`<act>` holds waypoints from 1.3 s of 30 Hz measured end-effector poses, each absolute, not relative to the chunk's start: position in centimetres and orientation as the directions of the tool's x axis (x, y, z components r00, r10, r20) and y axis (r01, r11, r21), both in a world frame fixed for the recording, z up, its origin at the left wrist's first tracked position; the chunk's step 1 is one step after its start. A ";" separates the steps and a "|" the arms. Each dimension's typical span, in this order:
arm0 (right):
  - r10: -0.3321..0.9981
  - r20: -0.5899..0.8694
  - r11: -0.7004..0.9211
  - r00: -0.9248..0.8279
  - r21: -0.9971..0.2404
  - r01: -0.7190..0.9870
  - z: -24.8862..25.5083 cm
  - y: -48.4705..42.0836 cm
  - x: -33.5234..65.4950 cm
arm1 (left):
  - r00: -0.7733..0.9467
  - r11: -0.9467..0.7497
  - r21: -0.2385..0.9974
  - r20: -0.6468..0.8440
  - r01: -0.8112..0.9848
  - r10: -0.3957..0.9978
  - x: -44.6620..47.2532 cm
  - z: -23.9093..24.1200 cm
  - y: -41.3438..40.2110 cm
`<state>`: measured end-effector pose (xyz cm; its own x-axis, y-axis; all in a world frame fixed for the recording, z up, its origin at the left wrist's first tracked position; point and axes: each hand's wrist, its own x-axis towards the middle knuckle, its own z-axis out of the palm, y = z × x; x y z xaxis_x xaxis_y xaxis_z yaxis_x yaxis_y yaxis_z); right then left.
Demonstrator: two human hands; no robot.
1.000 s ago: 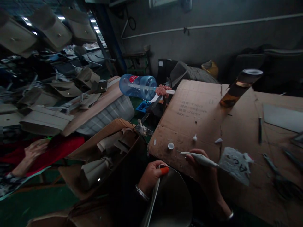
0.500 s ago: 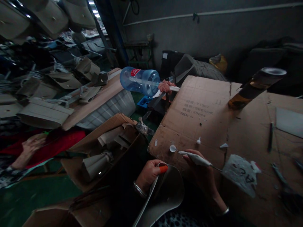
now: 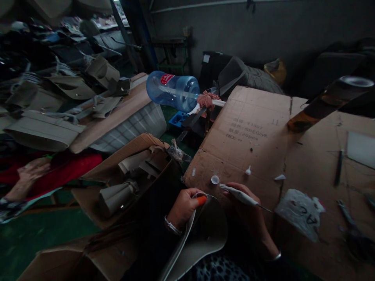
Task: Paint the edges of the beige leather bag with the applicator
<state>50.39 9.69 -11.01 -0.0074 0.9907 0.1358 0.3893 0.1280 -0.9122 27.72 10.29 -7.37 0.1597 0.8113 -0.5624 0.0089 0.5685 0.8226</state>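
Observation:
My left hand (image 3: pixel 184 208), an orange finger cover (image 3: pixel 202 200) on its thumb, pinches the upper edge of a curved beige bag piece (image 3: pixel 209 242). A thin loop of thread or cord shows at that edge. Between the fingers of my right hand (image 3: pixel 249 207) is a slim tool with a white-wrapped handle (image 3: pixel 242 195). Its thin metal rod points right, and its pale left end is just beside a small white cup (image 3: pixel 215 179) on the cardboard. The lower part of the bag piece is in shadow.
Cardboard (image 3: pixel 252 111) covers the table, bearing a dark cylinder (image 3: pixel 325 103), a plastic bag (image 3: pixel 301 214), a nozzle (image 3: pixel 248 170) and dark-handled pliers or scissors (image 3: pixel 356 238). Left are an open carton (image 3: pixel 117 162), a large blue bottle (image 3: pixel 172 91) and another person's hand (image 3: pixel 33 171).
The tool in my right hand has drawn back slightly from the small cup, its handle now tilted. My left hand keeps its pinch on the bag piece. The camera view has shifted a little.

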 end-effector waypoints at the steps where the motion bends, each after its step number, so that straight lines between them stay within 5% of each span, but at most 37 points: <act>1: 0.992 0.123 0.119 -0.012 -0.917 0.380 -10.9 9.7 50.3 | 0.156 0.560 0.829 -0.554 0.013 0.818 27.7 -7.5 10.3; 15: 0.988 0.020 -0.030 0.154 -0.948 0.315 -9.4 9.9 50.1 | 0.141 0.512 0.853 -0.522 0.100 0.842 27.8 -7.1 9.8; 21: 0.966 -0.229 -0.223 0.120 -0.973 -0.061 -8.8 9.6 50.0 | 0.155 0.490 0.862 -0.505 0.128 0.849 28.1 -7.2 9.5; 25: 0.952 -0.306 -0.300 0.010 -0.939 -0.167 -9.0 9.5 49.6 | 0.160 0.488 0.864 -0.503 0.128 0.849 28.3 -6.9 9.3; 39: 0.933 -0.360 -0.354 0.005 -0.921 -0.165 -8.6 9.8 49.3 | 0.197 0.547 0.835 -0.547 0.060 0.814 28.8 -7.0 8.6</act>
<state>49.27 9.78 -8.59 0.0050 0.9331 -0.3595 -0.1649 -0.3539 -0.9206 28.83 8.56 -7.03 0.1972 0.8137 -0.5468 0.0604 0.5466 0.8352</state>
